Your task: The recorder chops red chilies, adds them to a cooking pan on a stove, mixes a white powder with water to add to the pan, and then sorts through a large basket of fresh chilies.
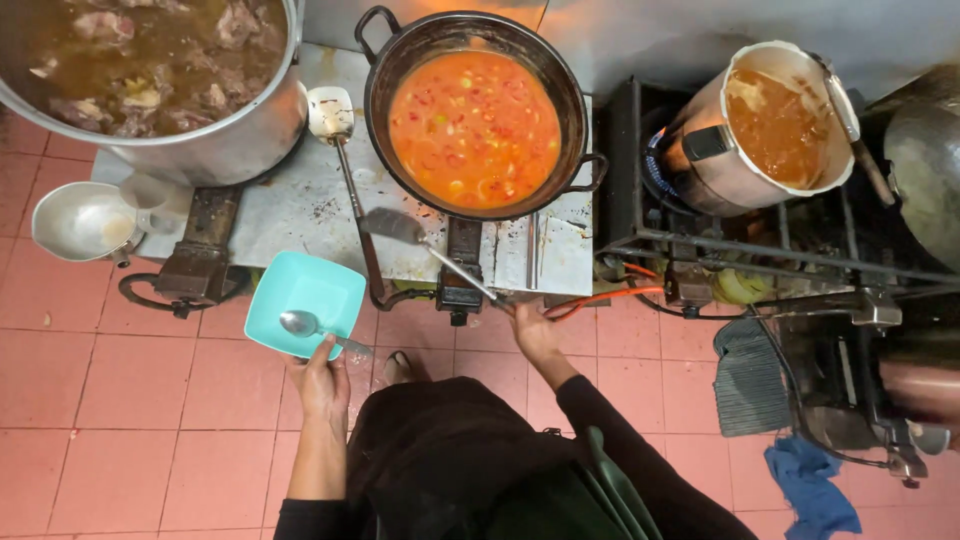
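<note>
The left hand (pixel 320 385) is gripping the near edge of a square turquoise bowl (pixel 305 300), its thumb pinning a metal spoon (pixel 312 326) that is lying inside — bowl held out over the pink tiled floor (pixel 150 400), just below the steel stove top (pixel 300 200). The right hand (pixel 533 335) is closed around the long handle of a metal spatula (pixel 400 228), whose blade is hovering at the near rim of the black wok (pixel 475 115) — it is brimming with orange-red stew.
</note>
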